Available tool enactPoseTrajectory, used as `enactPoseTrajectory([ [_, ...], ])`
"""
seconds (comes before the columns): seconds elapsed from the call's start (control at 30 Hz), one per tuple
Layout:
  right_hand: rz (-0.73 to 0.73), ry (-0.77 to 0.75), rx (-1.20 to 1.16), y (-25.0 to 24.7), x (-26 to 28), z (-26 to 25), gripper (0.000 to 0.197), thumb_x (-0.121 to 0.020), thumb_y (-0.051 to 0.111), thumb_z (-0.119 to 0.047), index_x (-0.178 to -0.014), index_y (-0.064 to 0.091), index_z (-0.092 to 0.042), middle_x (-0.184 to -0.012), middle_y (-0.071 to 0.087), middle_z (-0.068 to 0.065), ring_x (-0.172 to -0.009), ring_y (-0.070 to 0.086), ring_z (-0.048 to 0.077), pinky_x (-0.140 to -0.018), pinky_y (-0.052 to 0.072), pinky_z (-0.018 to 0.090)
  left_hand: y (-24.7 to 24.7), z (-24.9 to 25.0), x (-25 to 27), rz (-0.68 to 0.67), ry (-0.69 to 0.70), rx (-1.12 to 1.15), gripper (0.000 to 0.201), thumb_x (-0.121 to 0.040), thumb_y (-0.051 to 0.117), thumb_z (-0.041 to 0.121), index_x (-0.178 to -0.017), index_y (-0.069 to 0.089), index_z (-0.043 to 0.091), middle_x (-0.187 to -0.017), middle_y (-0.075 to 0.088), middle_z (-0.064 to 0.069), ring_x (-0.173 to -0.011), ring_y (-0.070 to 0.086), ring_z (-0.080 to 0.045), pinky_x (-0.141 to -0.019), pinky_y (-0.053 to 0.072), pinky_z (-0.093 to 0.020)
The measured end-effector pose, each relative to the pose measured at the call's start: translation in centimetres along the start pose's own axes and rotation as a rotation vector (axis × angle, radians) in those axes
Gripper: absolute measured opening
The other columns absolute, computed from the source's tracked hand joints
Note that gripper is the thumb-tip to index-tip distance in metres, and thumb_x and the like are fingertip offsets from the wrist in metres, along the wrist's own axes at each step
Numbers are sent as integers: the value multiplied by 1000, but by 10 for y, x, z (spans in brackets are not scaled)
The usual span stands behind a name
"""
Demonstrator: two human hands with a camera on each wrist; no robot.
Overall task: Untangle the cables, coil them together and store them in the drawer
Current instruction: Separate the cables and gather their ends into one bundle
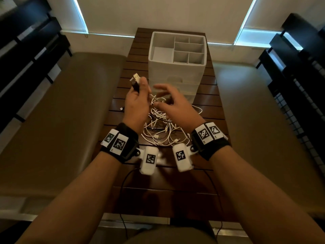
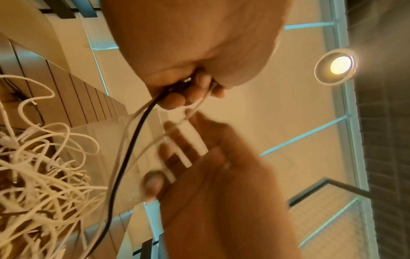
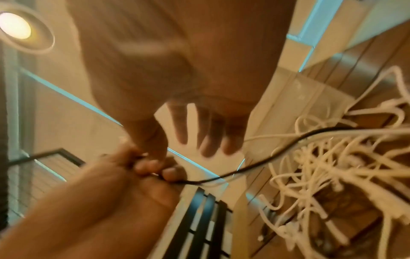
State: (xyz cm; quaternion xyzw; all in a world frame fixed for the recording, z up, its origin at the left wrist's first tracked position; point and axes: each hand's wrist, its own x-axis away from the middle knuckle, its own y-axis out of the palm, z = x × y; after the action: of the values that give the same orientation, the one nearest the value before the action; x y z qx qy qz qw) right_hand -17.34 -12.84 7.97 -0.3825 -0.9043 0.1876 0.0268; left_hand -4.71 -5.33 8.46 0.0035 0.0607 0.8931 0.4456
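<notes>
A tangle of white cables (image 1: 161, 128) with a black cable (image 2: 135, 140) in it lies on the slatted wooden table (image 1: 207, 95). Raised above it, my left hand (image 1: 140, 85) grips a bunch of cable ends; USB plugs (image 1: 136, 77) stick out of the fist. The left wrist view shows its fingers (image 2: 195, 92) curled round the black cable and a white cable (image 2: 199, 103). My right hand (image 1: 163, 95) hovers beside it, blurred, fingers (image 3: 204, 136) spread and holding nothing, thumb close to the left fist. The white drawer unit (image 1: 182, 74) stands just behind, its front drawers (image 1: 182, 87) closed.
The unit's top is an open tray with several bare compartments (image 1: 188, 48). Tan padded benches (image 1: 61, 106) flank the narrow table on both sides. Thin black wrist-camera leads (image 1: 123, 184) trail over the near table edge. Dark shelving (image 1: 26, 50) lines both walls.
</notes>
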Motion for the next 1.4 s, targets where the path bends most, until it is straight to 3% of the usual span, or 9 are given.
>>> enactPoseTrajectory([
  [0.13,-223,44,341,-7,-3,35,12,-96,69,-22,-107,74,-18,-101,68,0,-90,64,16,-80,52,35,-1,10,-2,-36,-27,136,50,-110,39,49,-69,51,23,-63,53,8,-66,54,-14,-75,51,-37],
  [0.37,-247,219,635,-30,-3,59,22,-95,73,-30,-82,67,-14,-78,66,5,-76,61,23,-71,42,31,-15,7,5,-31,-31,200,55,-107,55,40,-57,36,27,-52,24,6,-41,20,-11,-39,20,-24],
  [0.57,9,13,311,-53,-5,13,6,-93,76,-24,-88,75,-20,-74,62,-7,-63,54,3,-61,46,23,-26,1,4,38,-111,152,53,-109,54,33,-60,34,26,-51,25,5,-38,20,-10,-38,17,-21],
  [0.7,-13,-37,370,-50,-8,8,6,-94,75,-23,-98,78,-20,-90,66,-3,-79,60,11,-73,50,32,-23,-2,8,9,-110,47,51,-109,53,32,-61,38,25,-50,28,6,-37,24,-8,-38,22,-19],
  [0.9,79,-305,337,-40,-17,-34,12,-93,71,-11,-101,77,-18,-102,69,-1,-95,66,11,-86,58,32,-18,-12,10,-143,117,-242,23,-100,69,37,-92,75,15,-71,62,9,-64,55,-6,-62,47,-20],
  [1.03,91,-388,443,-34,-20,-28,11,-92,68,-7,-98,73,-15,-96,64,-2,-86,59,10,-75,49,23,-14,-8,11,-190,154,-302,33,-101,69,28,-70,66,16,-58,57,11,-54,48,-6,-55,40,-20],
  [1.13,-6,-217,673,-37,-22,3,18,-92,66,-3,-102,69,-17,-101,58,-2,-91,59,17,-80,50,32,-16,3,11,-93,165,-192,50,-109,55,34,-73,56,-1,-57,44,-7,-49,39,-21,-46,34,-26],
  [1.23,-185,39,729,-30,-16,37,20,-94,63,-5,-108,70,-17,-99,60,-1,-92,64,22,-85,54,38,-18,20,14,-124,193,-91,45,-111,50,35,-70,51,16,-53,37,6,-44,30,-11,-44,28,-22],
  [1.4,-394,182,549,-10,-18,46,45,-99,68,-22,-141,55,-27,-94,68,1,-62,60,4,-48,48,11,-15,26,18,-149,217,-63,46,-111,49,31,-68,49,16,-51,34,6,-42,27,-11,-44,27,-21],
])
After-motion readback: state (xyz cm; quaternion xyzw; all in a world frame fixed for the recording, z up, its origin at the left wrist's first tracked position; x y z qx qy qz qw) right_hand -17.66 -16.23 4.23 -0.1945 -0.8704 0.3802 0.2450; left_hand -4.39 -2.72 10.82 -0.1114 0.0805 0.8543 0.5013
